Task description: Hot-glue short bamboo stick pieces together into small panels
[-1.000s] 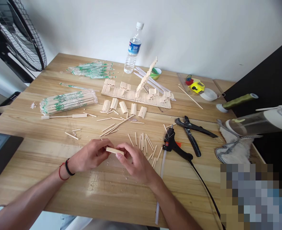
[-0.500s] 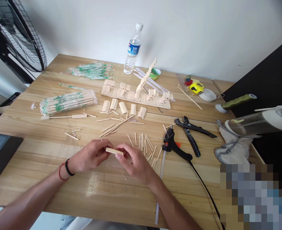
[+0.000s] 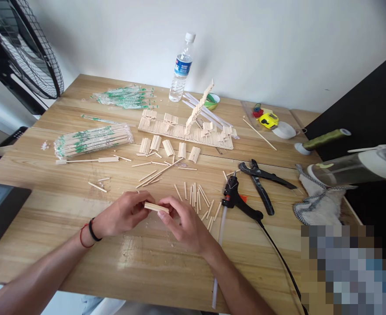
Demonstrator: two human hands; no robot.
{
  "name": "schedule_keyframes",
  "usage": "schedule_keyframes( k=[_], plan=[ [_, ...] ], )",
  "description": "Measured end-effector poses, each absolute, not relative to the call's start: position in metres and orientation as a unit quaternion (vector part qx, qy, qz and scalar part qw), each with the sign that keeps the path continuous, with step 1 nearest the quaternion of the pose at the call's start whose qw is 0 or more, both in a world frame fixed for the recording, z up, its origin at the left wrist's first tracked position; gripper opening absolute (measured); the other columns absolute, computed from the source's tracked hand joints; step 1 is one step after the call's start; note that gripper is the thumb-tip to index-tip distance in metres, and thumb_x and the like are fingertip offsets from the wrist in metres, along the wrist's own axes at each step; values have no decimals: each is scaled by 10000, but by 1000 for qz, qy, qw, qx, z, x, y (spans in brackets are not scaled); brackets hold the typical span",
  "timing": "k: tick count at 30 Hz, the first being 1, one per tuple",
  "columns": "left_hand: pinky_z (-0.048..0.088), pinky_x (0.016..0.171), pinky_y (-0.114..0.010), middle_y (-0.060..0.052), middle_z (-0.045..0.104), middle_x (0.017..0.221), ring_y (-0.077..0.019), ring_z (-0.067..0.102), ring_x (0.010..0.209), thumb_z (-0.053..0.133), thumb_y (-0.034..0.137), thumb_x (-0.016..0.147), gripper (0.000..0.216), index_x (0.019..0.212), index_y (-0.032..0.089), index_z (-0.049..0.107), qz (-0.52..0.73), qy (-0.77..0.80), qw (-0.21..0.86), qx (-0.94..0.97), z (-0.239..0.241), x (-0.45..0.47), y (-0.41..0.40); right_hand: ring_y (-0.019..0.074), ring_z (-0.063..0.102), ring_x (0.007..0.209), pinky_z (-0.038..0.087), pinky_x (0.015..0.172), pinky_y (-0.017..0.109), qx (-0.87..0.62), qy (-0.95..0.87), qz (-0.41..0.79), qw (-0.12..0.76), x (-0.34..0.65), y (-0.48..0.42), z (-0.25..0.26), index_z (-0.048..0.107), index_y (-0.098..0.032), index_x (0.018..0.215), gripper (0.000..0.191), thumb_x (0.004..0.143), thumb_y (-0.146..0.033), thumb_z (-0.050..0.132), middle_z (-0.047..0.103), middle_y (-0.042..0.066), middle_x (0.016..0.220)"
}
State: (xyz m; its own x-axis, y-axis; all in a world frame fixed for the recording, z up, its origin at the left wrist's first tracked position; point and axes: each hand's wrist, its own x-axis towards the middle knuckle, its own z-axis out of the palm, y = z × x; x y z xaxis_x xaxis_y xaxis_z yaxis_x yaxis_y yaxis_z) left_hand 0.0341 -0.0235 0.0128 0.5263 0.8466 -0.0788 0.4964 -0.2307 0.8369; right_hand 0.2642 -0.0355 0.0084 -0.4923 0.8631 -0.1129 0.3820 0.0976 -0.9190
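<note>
Between my two hands, above the near middle of the table, is a small panel of short wooden sticks (image 3: 156,207) laid side by side. My left hand (image 3: 125,213) pinches its left end, and my right hand (image 3: 182,225) grips the right end with thumb and fingers. Several loose short sticks (image 3: 198,197) lie just beyond my right hand. A hot glue gun (image 3: 234,194) with a clear glue stick rests to the right. Farther back stand a stick-built model (image 3: 186,131) with a leaning stepped piece and, before it, several small stick panels (image 3: 168,148).
Wrapped chopstick bundles (image 3: 92,140) lie at the left, near a dark box-like object (image 3: 4,212). Cutting pliers (image 3: 261,183) and a cloth (image 3: 320,201) are on the right. A water bottle (image 3: 181,68) stands at the back. The glue gun's cable (image 3: 281,253) runs towards the front edge.
</note>
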Motion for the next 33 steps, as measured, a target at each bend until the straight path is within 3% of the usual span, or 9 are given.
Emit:
schedule_keyframes(
  k=[33],
  plan=[
    [349,574,-225,23,570,725,-112,467,597,500,121,898,264,1041,156,720,199,442,435,759,14,34,-22,194,639,852,495,775,312,-444,-706,493,248,265,-36,8,668,-222,1160,241,1045,-405,561,707,31,961]
  ],
)
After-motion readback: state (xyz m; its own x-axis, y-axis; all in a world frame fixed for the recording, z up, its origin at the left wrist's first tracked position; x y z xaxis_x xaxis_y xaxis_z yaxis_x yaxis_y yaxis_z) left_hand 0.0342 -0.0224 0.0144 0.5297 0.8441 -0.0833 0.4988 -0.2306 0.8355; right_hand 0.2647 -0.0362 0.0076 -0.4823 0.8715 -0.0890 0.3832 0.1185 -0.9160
